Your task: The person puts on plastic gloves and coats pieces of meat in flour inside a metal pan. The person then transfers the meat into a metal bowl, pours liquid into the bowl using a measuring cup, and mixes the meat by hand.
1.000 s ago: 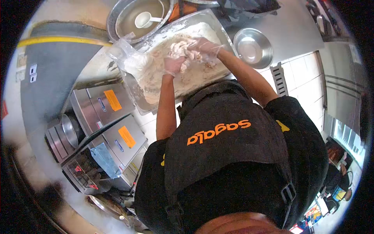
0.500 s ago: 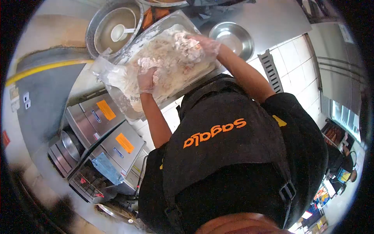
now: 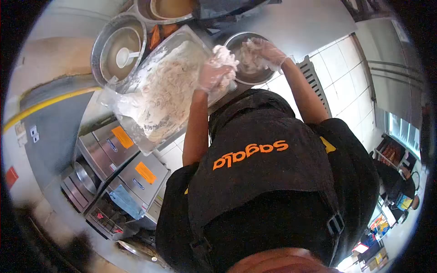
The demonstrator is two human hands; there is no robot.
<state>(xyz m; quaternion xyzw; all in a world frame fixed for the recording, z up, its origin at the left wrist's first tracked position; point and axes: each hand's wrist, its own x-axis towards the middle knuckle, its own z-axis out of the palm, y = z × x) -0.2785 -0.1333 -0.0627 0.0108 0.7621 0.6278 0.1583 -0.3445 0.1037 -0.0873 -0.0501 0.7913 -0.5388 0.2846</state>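
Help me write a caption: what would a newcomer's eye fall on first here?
Probably the orange lettering, upside down on the black apron, mid-picture. Above it, the plastic-gloved left hand grips a floury clump at the edge of the powdery tray, while the right hand, also gloved, is at the metal bowl beside it.

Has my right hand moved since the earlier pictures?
Yes. Your right hand has moved rightward relative to the floury tray, from over it to the round metal bowl beside it.
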